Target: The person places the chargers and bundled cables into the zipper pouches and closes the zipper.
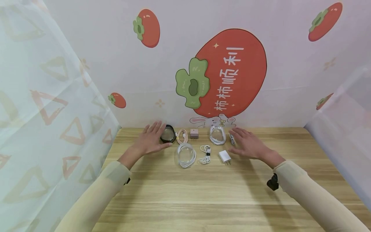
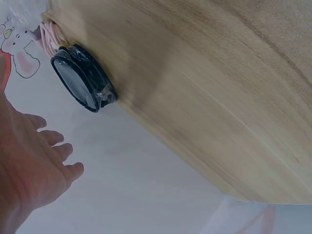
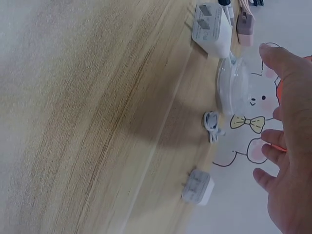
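Zero things in the left hand (image 1: 153, 139), spread near the black coiled cable (image 1: 175, 135), or right hand (image 1: 249, 144), spread near the small gray-white cable (image 1: 232, 139), with pink charger (image 1: 194, 133) and white charger (image 1: 224, 156) maybe already laid out on the surface (image 1: 185, 196), and work left hard to tell.

the upper-left coil (image 1: 174, 133) is black, the thin cable (image 1: 182, 138) peach pink, the small charger (image 1: 194, 133) pale pink and mauve. the upper-right coil (image 1: 218, 142), the lower coil (image 1: 182, 161) and the plug (image 1: 224, 156) are white; the bundled cable (image 1: 204, 159) is white with a black tie (image 1: 208, 154). tan wood grain streaks the bench (image 1: 179, 199). red persimmons (image 1: 250, 71) with green calyxes (image 1: 182, 84) pattern the whitish backdrop (image 1: 287, 48). the sleeves (image 1: 92, 196) are cream.
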Available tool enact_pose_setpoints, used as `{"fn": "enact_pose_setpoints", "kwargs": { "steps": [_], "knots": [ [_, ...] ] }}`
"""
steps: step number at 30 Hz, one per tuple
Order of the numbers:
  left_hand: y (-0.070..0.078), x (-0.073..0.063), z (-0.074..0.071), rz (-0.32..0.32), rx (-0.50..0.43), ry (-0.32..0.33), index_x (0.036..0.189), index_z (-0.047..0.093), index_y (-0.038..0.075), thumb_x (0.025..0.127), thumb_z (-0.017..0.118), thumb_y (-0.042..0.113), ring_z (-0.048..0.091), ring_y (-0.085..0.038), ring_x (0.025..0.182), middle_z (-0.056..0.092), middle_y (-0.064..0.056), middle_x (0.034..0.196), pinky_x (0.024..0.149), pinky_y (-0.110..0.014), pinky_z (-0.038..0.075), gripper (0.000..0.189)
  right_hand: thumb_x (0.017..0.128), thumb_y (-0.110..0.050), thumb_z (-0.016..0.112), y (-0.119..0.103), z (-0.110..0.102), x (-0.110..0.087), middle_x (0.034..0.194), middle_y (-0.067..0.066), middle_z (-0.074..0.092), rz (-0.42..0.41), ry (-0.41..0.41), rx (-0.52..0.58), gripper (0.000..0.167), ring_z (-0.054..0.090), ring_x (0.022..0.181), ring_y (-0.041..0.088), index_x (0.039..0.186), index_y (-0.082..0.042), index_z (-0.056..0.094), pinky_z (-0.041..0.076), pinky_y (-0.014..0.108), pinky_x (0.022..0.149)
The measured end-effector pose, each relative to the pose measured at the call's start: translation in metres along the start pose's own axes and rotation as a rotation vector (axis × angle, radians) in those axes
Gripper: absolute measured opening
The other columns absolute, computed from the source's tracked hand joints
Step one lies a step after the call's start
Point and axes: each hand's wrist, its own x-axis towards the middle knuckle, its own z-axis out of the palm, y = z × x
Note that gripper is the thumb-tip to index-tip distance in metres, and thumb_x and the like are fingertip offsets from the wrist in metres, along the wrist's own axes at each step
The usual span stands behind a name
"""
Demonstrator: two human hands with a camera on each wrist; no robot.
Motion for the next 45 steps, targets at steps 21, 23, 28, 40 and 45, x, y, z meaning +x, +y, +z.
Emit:
{"fn": "enact_pose_setpoints", "kwargs": {
  "steps": [21,23,28,40,45],
  "knots": [
    [0.028,0.007,0.005,0.120,0.049,-0.040,0.166,0.030,0.005,0.100,0.054,0.070,0.020,-0.038,0.162,0.025,-0.019,0.173,0.130,-0.060,0.018,0.096,0.093,-0.058,0.075,-0.022,0.008,0.008,0.158,0.021,0.049,-0.090,-0.037,0.021,0.091,0.045,0.147,0.043,0.157,0.000,0.046,0.038,0.071,0.115],
    [0.031,0.007,0.006,0.133,0.050,-0.049,0.166,0.031,0.005,0.101,0.054,0.069,0.020,-0.037,0.162,0.026,-0.019,0.173,0.130,-0.059,0.018,0.094,0.092,-0.058,0.075,-0.026,0.008,0.009,0.158,0.020,0.050,-0.090,-0.042,0.033,0.091,0.045,0.147,0.043,0.157,0.000,0.047,0.038,0.071,0.115],
    [0.040,0.009,0.007,0.165,0.064,-0.061,0.165,0.034,0.006,0.101,0.051,0.070,0.023,-0.036,0.161,0.029,-0.018,0.172,0.130,-0.057,0.020,0.093,0.092,-0.055,0.076,-0.034,0.008,0.013,0.157,0.020,0.052,-0.097,-0.046,0.059,0.088,0.046,0.146,0.043,0.156,-0.001,0.048,0.038,0.068,0.116],
    [0.056,0.012,0.014,0.231,0.016,-0.020,0.162,0.038,0.001,0.105,0.052,0.061,0.035,-0.039,0.156,0.039,-0.021,0.167,0.126,-0.059,0.028,0.084,0.093,-0.057,0.075,-0.046,0.015,0.020,0.158,0.018,0.052,-0.161,-0.042,0.042,0.088,0.049,0.145,0.042,0.157,-0.002,0.048,0.038,0.066,0.118],
    [0.063,0.012,0.019,0.269,-0.053,0.013,0.159,0.042,-0.001,0.102,0.062,0.056,0.038,-0.040,0.154,0.041,-0.024,0.165,0.124,-0.059,0.032,0.083,0.094,-0.057,0.073,-0.049,0.019,0.023,0.159,0.019,0.050,-0.192,-0.040,0.060,0.088,0.048,0.145,0.043,0.157,-0.001,0.047,0.039,0.066,0.117]
  ]
}}
